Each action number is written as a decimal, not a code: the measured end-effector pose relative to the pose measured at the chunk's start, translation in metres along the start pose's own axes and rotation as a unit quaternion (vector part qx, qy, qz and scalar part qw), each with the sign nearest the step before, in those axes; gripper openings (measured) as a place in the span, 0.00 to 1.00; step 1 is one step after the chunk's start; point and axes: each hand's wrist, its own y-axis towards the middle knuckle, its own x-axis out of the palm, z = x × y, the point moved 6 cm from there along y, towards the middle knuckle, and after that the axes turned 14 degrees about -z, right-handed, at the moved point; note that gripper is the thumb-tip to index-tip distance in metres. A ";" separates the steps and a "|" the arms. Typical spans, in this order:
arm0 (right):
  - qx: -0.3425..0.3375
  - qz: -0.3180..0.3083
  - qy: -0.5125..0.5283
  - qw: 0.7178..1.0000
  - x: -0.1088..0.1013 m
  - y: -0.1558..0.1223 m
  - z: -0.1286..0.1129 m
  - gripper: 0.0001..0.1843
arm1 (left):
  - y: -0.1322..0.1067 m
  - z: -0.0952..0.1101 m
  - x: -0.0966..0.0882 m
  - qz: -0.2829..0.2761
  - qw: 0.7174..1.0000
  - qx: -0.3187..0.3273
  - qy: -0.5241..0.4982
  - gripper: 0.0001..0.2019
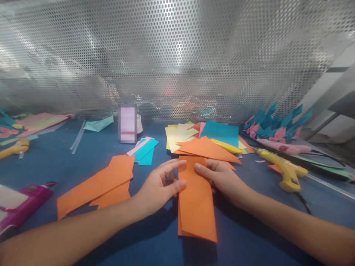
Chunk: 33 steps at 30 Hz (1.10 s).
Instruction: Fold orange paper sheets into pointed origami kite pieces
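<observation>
Toward the surface's (pixel 249 244) near edge, orange paper (pixel 196 201) ran lengthwise between right hand (pixel 226 179), pinching it, and left hand (pixel 154 186), grip undetermined.

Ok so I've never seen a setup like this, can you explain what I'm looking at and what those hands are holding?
There's no machine here. A camera on a person's head looks forward and down, so both bare hands are the wearer's own. The right hand holds a folded orange paper, thumb on its front; the left hand touches its left edge. On the blue table lie more orange sheets to the left, a pile of coloured paper farther back, and a yellow glue gun to the right. Behind stands a perforated metal panel.
</observation>
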 end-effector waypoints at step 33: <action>-0.236 -0.232 -0.572 0.751 0.048 -0.020 -0.019 0.18 | 0.013 -0.014 -0.036 0.015 0.969 -0.040 0.242 0.21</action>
